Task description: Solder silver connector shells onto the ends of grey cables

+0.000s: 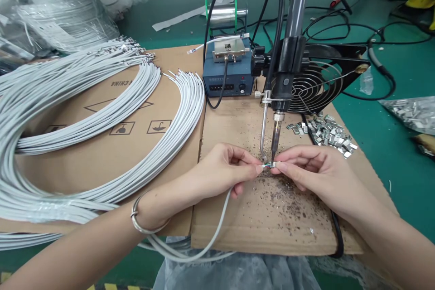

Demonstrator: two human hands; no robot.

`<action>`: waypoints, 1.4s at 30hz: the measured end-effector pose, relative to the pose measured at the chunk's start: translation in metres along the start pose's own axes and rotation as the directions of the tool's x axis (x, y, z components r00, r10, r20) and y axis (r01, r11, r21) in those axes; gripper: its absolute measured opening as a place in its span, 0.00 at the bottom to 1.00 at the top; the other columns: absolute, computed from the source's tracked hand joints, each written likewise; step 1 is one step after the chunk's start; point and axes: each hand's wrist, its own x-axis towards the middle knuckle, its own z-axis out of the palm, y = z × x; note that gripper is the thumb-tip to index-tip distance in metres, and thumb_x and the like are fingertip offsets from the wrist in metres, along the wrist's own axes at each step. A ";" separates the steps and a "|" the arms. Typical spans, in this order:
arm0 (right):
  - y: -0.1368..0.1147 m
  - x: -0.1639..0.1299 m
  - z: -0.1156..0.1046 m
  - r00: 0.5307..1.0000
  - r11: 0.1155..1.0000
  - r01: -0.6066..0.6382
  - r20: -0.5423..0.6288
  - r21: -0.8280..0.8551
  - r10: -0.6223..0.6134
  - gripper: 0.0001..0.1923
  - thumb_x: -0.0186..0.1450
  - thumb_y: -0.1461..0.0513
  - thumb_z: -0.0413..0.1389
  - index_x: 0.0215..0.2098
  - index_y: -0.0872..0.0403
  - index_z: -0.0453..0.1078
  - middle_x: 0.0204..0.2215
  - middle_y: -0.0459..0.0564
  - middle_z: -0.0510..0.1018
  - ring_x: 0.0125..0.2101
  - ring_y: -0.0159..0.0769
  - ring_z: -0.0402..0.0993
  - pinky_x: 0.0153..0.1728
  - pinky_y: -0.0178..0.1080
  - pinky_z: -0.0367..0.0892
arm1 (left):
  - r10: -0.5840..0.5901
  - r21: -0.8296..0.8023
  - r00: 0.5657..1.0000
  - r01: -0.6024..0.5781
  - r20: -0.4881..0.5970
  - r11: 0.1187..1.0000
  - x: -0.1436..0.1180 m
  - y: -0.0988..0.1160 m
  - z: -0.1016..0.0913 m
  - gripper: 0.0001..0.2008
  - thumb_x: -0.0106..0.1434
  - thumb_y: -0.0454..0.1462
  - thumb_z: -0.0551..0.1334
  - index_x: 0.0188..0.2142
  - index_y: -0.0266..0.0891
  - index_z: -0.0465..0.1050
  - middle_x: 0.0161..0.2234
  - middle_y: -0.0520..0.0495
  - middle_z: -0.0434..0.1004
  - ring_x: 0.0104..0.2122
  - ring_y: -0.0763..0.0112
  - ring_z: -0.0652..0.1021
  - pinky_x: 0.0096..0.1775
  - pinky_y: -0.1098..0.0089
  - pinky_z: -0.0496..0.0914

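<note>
My left hand (220, 170) pinches the end of a white cable (217, 226) that loops down off the near table edge. My right hand (306, 167) pinches a small metal connector shell (276, 163) against that cable end. Both meet just under the tip of a fixed soldering iron (276, 138) and its curved solder feed tube (263, 136). A bracelet sits on my left wrist.
A big bundle of white cables (84, 95) curves over cardboard (112, 145) at left. A blue soldering station (228, 79) and solder spool (224, 13) stand behind. A black fan (319, 86) is at right, with a pile of metal shells (329, 133) beside it. Solder debris litters the cardboard.
</note>
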 end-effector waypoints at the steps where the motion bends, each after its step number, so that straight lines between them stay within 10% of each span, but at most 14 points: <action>1: 0.000 0.000 0.000 1.000 1.000 0.001 0.000 0.004 -0.001 0.03 0.52 0.62 0.62 0.26 0.52 0.75 0.21 0.48 0.81 0.11 0.25 0.63 0.11 0.30 0.55 | 0.000 -0.002 1.000 0.000 0.002 1.000 0.000 0.000 0.000 0.08 0.55 0.38 0.63 0.28 0.32 0.72 0.13 0.56 0.65 0.12 0.82 0.65 0.15 0.81 0.59; 42: 0.000 -0.001 -0.001 1.000 0.999 -0.006 0.015 0.038 0.005 0.01 0.53 0.64 0.62 0.25 0.52 0.76 0.21 0.46 0.81 0.13 0.23 0.65 0.12 0.26 0.56 | 0.003 0.002 1.000 -0.003 0.016 1.000 0.000 0.000 0.001 0.06 0.56 0.36 0.62 0.28 0.33 0.72 0.12 0.58 0.64 0.11 0.82 0.65 0.16 0.81 0.60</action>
